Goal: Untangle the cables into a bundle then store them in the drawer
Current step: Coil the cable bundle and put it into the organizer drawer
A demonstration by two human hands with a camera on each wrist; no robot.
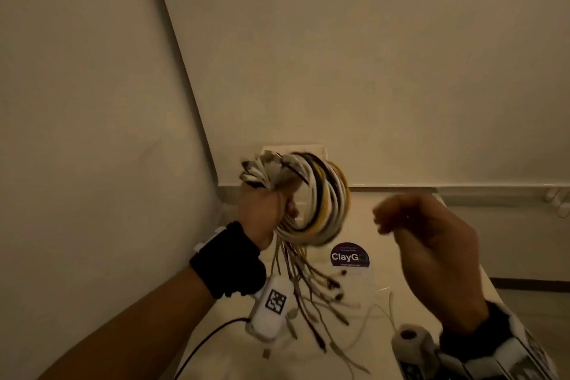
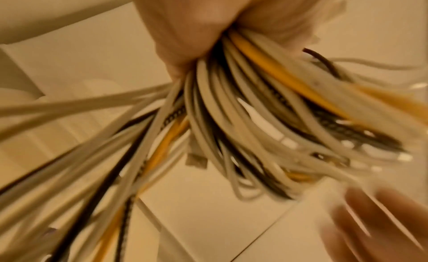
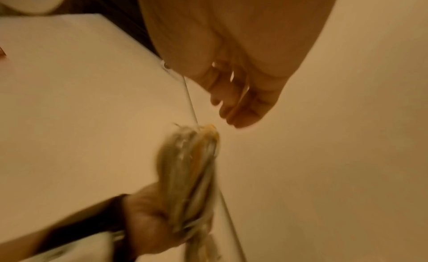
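Note:
My left hand [image 1: 268, 210] is raised above the table and grips a coiled bundle of cables [image 1: 324, 200], white, yellow and black, in its fist. The bundle's loose ends [image 1: 311, 290] hang below the fist with their plugs just over the table. The left wrist view shows the fist [image 2: 197, 28] from below, with the cables [image 2: 254, 119] fanning out of it. My right hand [image 1: 410, 225] hovers to the right of the coil, blurred, its fingers loosely bent and holding nothing. In the right wrist view its fingertips [image 3: 236, 105] are just short of the bundle's top [image 3: 190, 165]. No drawer is in view.
The white table [image 1: 385, 281] stands in a wall corner, its right edge near my right hand. On it are a round purple ClayGo sticker [image 1: 350, 254] and a thin white cable [image 1: 391, 308]. A white wall plate [image 1: 319, 149] sits behind the coil.

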